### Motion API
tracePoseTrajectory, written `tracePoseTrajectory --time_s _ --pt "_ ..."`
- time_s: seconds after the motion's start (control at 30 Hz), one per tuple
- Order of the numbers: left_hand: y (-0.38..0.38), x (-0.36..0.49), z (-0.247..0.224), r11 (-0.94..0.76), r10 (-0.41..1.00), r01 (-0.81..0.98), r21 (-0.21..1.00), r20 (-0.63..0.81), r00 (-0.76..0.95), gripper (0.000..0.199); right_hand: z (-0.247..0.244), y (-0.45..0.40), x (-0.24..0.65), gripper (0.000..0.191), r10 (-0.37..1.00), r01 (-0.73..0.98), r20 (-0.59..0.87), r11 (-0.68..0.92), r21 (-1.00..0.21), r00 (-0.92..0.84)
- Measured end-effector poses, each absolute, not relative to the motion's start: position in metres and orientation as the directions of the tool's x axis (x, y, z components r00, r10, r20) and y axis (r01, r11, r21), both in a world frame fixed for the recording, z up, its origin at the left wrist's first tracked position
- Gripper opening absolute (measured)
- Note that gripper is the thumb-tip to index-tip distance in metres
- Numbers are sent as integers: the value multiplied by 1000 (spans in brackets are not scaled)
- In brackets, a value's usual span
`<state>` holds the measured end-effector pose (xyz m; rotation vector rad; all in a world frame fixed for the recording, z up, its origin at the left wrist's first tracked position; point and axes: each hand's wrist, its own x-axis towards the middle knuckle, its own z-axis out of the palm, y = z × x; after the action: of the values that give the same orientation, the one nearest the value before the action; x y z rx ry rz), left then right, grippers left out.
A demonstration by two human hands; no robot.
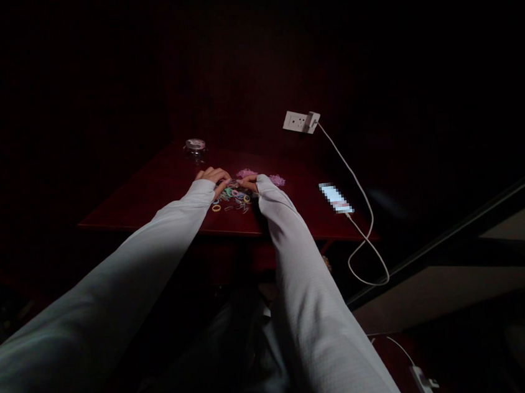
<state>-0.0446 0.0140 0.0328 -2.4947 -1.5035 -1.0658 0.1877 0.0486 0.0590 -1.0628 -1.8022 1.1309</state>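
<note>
A pile of small coloured hair ties [235, 193] lies on the dark red table [160, 201], in green, yellow, pink and grey. My left hand [213, 176] is at the upper left of the pile, with its fingers bent and their tips drawn together. From the other side my right hand [249, 184] comes in, thumb and fingers pinched close to the left fingertips. Whatever sits between the fingers is too small and dark to make out. Beyond and beside the right wrist are two heaps of pink-purple ties [277, 180]. A single yellow hair tie [217, 208] lies near the front edge.
A clear jar with a pale lid [196, 145] stands at the back left of the table. To the right lies a lit phone [336, 198], its white cable [360, 192] looping to a wall socket [296, 121]. A power strip [423, 384] is low on the right. The surroundings are very dark.
</note>
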Motion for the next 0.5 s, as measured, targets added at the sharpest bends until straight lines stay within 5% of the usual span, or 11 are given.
tracePoseTrajectory --time_s 0.27,0.5 --pt "16 -46 29 -539 760 785 307 580 295 30 54 49 196 46 946 295 164 247 -923 -279" --pt "23 -46 27 -537 769 790 296 557 314 32 54 54 177 37 904 231 235 329 -916 -358"
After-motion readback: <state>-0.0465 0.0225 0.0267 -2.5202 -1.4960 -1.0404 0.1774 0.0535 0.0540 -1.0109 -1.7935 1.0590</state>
